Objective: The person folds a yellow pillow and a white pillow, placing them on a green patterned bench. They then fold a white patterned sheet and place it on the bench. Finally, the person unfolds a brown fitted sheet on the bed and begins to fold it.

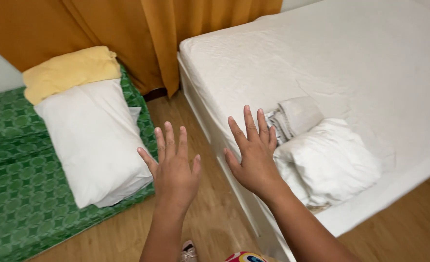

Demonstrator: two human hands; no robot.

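- The left hand (pixel 173 167) hovers over the wooden floor (pixel 210 223) between the two beds, fingers spread, holding nothing.
- The right hand (pixel 253 157) is likewise splayed and empty, at the near edge of the white-sheeted bed (pixel 350 58).
- A crumpled white cloth bundle (pixel 331 162) lies just right of the right hand, the nearer one, its length along that edge.
- A folded grey-white cloth (pixel 297 116) sits just behind the bundle.

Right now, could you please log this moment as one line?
left hand: open, empty | right hand: open, nearest crumpled white bedding | white pillow left
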